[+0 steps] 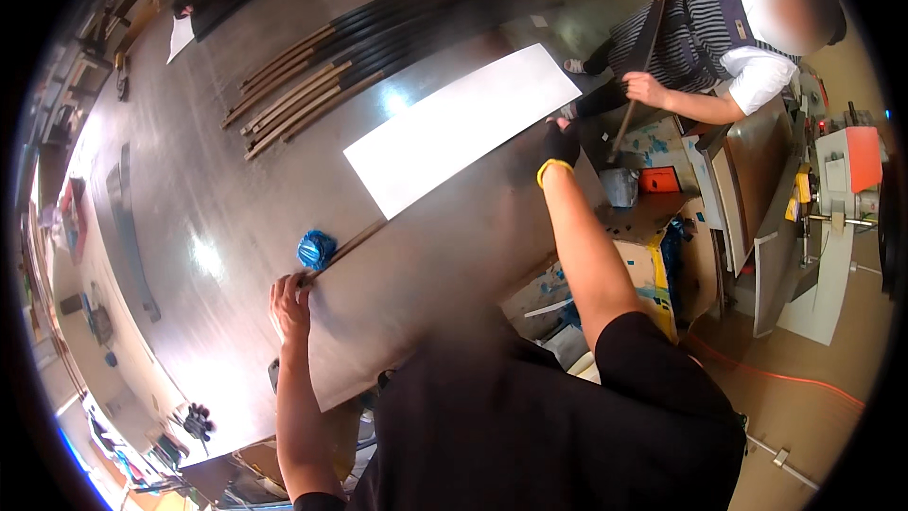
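A long white sheet (463,131) lies slantwise across the metal-topped table (227,199). From its near left corner a thin dark brown strip (355,244) runs down toward me, and my left hand (290,308), bare, pinches its end. A crinkled blue round thing (316,250) sits against the strip just beyond those fingers. My right hand (560,140), in a dark glove above a yellow wristband (554,168), is at the sheet's near right corner. Its fingers look curled in, but what they grip is hidden.
Several dark strips with brown ends (303,95) lie behind the sheet. At the right, a person in a striped apron (705,33) holds a long dark strip (643,57). Another person's gloved hand (183,0) touches a white piece (180,38). A cardboard box (657,274) stands beside the table.
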Tool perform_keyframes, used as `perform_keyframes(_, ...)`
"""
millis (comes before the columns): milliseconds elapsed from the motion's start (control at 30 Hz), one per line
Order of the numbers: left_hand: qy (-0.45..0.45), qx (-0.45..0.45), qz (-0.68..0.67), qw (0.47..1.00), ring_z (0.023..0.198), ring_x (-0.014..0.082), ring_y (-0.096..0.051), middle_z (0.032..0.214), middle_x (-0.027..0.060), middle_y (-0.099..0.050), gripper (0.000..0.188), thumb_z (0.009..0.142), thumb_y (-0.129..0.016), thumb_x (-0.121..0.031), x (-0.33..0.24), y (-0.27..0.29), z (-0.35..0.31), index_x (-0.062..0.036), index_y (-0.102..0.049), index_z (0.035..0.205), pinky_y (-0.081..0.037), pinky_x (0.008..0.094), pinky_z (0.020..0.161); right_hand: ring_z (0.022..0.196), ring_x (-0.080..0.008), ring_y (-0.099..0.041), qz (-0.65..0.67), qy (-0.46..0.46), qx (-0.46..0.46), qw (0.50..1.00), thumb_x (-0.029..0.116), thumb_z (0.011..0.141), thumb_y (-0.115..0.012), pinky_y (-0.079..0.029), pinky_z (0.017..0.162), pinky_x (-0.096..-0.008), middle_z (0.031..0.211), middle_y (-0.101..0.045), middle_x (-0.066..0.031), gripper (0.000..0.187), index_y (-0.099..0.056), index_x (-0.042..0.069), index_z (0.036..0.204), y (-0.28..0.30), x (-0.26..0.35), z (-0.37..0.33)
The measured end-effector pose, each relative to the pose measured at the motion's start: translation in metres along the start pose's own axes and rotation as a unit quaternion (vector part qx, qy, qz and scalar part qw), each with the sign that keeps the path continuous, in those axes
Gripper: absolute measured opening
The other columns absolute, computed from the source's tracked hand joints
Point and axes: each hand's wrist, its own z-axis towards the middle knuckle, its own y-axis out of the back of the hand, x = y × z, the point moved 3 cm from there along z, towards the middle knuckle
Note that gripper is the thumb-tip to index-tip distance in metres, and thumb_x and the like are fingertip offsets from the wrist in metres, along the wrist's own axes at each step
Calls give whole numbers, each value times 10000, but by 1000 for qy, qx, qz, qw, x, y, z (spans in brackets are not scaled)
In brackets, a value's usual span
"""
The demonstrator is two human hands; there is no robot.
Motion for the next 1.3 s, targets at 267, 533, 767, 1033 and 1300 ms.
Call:
perform_keyframes(267,-27,23,10,999,1031,301,-666,1089,74,-714,261,877,-784,-103,3,4,3,-101,-745,1134,-547,438,892,1259,-438,-652,-266,-23,139,954,678,1012,-488,-502,1046,-506,1346,-681,-284,785,-696,-33,1273,-52,-51,146)
perform_keyframes(533,-52,40,5,998,1016,298,-672,1067,76,-727,274,877,-772,-114,0,-5,-1,-95,-741,1149,-552,428,882,1322,-350,-610,-291,20,129,948,508,970,-734,-456,1112,-406,1433,-639,-262,753,-608,-115,1372,4,-106,182)
perform_keyframes(767,-33,61,8,998,984,292,-683,1052,59,-737,314,833,-799,-85,-15,-6,-122,-111,-746,1142,-560,435,860,1332,-415,-595,-373,-35,286,882,557,921,-726,-457,1120,-468,1445,-619,-270,759,-615,-17,1404,119,-42,62)
perform_keyframes(1033,-29,53,51,997,983,291,-677,1055,61,-727,390,813,-781,-41,-41,-6,-148,-119,-732,1192,-565,430,861,1257,-423,-574,-72,283,38,956,210,992,-681,-495,1059,-487,1349,-604,-240,477,-552,-27,1386,120,-29,-103)
perform_keyframes(1300,-32,64,105,992,944,287,-669,1002,53,-709,331,835,-782,-89,-42,-11,-148,-144,-731,1158,-559,428,794,1400,-427,-469,22,449,416,791,320,940,-730,-354,1188,-559,1522,-508,-212,625,-545,73,1484,85,38,-279)
